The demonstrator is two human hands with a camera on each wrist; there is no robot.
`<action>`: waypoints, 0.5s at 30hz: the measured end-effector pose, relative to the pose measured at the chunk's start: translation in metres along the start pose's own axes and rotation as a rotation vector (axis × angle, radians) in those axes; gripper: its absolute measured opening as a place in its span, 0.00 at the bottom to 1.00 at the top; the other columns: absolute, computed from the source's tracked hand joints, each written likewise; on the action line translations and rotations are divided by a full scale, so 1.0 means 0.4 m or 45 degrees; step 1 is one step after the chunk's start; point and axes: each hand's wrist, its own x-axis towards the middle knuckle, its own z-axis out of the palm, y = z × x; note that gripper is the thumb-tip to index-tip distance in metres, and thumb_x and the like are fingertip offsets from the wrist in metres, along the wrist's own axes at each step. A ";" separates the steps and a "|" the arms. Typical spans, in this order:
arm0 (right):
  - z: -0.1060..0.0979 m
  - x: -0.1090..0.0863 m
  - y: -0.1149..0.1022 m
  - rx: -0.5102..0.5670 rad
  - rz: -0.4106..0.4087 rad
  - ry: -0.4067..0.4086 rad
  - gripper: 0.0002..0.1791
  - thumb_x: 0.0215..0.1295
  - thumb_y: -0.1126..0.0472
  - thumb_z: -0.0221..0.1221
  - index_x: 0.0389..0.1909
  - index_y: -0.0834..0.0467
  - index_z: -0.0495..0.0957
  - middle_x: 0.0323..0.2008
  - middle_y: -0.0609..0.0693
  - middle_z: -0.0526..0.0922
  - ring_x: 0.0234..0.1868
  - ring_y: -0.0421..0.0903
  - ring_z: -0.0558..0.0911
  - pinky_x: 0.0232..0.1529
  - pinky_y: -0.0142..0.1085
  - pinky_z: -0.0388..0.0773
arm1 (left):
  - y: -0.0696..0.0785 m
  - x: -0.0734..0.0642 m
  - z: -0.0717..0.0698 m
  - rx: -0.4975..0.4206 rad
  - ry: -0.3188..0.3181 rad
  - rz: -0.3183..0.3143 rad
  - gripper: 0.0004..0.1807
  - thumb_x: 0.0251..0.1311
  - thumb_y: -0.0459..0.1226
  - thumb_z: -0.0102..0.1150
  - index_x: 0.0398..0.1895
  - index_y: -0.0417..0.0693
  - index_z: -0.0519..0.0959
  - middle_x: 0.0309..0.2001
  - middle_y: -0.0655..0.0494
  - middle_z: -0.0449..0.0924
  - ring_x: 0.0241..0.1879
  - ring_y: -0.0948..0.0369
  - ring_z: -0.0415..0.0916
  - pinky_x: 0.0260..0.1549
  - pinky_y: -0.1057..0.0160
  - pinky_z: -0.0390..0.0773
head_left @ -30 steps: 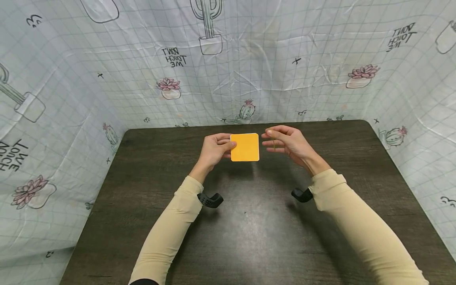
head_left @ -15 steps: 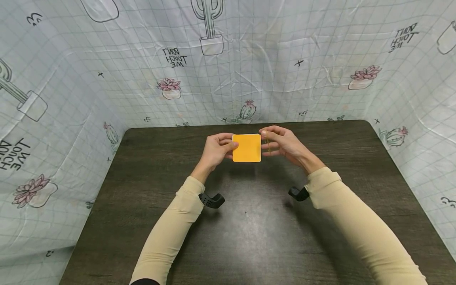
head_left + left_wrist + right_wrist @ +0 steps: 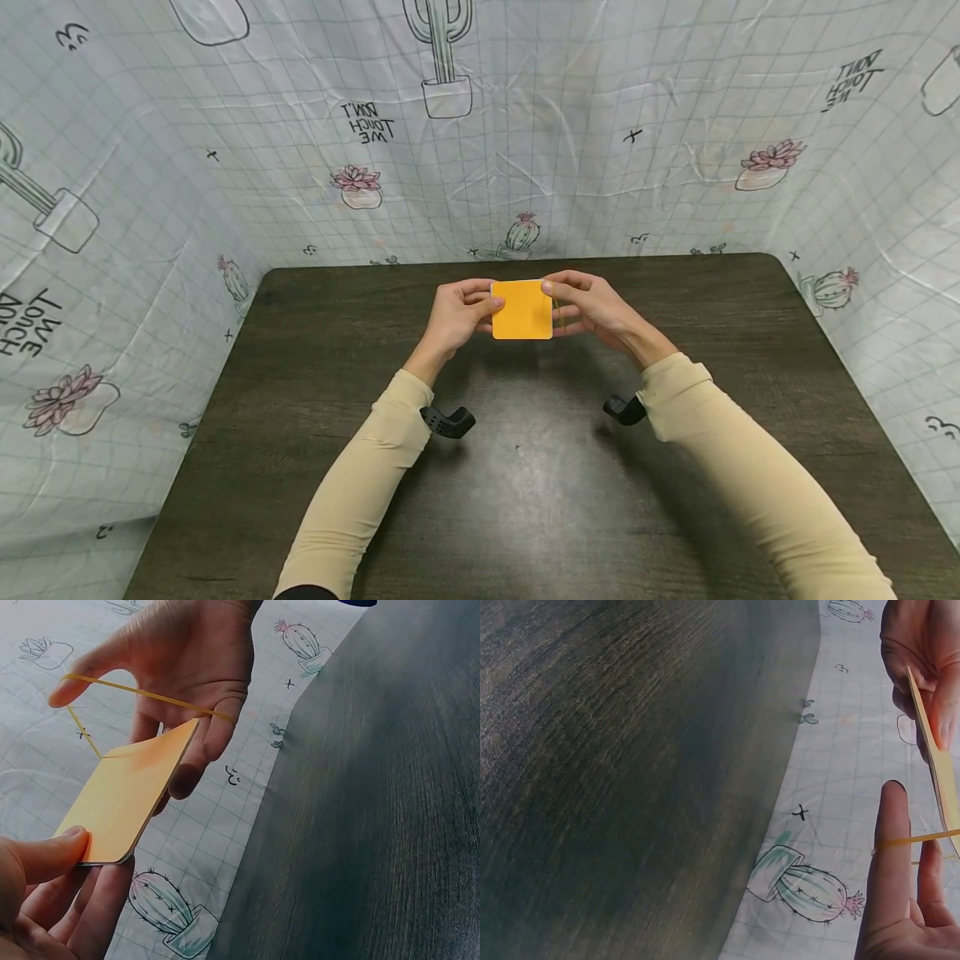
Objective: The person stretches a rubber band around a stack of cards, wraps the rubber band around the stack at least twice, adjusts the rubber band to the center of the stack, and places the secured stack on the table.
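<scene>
My left hand (image 3: 452, 318) pinches a flat orange square card (image 3: 522, 310) with rounded corners, thumb on its face and fingers behind. It is held up above the dark table. A thin yellow rubber band (image 3: 150, 695) is stretched across my right hand (image 3: 592, 307). In the left wrist view the band runs from the right thumb over to the fingers and down to the card's far edge. The right wrist view has the band (image 3: 911, 840) around a straight finger, close beside the card (image 3: 943, 784), seen nearly edge-on. The right fingers are spread around the card's right end.
A dark wood-grain table (image 3: 525, 517) lies under both arms. White grid cloth (image 3: 570, 125) with cactus drawings rises behind it and along both sides. A black curved piece (image 3: 448, 422) sticks out at the left wrist, another (image 3: 624, 409) at the right.
My right hand has moved left with the rubber band, closing the gap to the card, and its thumb now overlaps the card's upper right corner. The left hand and card have shifted slightly right.
</scene>
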 end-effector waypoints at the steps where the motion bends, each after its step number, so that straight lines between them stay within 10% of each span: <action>1: 0.001 0.000 0.001 0.000 0.002 -0.002 0.30 0.71 0.49 0.61 0.64 0.65 0.69 0.56 0.62 0.74 0.43 0.52 0.87 0.46 0.54 0.84 | -0.001 0.000 0.001 -0.002 0.002 0.000 0.17 0.61 0.28 0.67 0.54 0.34 0.82 0.41 0.42 0.87 0.31 0.54 0.86 0.28 0.56 0.87; 15: 0.015 0.003 0.017 0.013 0.005 -0.012 0.30 0.71 0.50 0.60 0.65 0.65 0.68 0.57 0.60 0.73 0.43 0.51 0.87 0.48 0.59 0.81 | 0.000 -0.001 0.007 -0.030 0.049 0.000 0.17 0.60 0.27 0.67 0.53 0.33 0.83 0.39 0.41 0.87 0.29 0.55 0.86 0.29 0.56 0.87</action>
